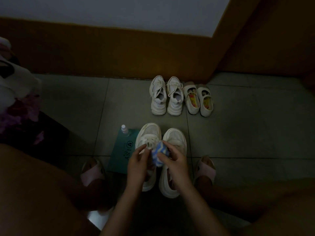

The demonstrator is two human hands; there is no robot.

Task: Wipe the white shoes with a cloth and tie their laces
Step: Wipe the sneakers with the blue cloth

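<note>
- Wiping step, judging by the grip: blue-and-white striped cloth [160, 155] bunched in right hand [173, 161], lower centre of frame, over pair of white chunky mesh trainers [175, 138].
- Left hand [138, 160] at cloth's left edge; pinching cloth or lace, cannot tell.
- Next: press down onto uppers and rub; tying later.
- Very dim; trainers' insteps hidden under hands, laces unclear.

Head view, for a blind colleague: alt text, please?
Right hand grips a blue cloth, left hand beside it, over two white sneakers on floor tiles. A bottle and teal box sit beside them; two more pairs stand beyond.
</note>
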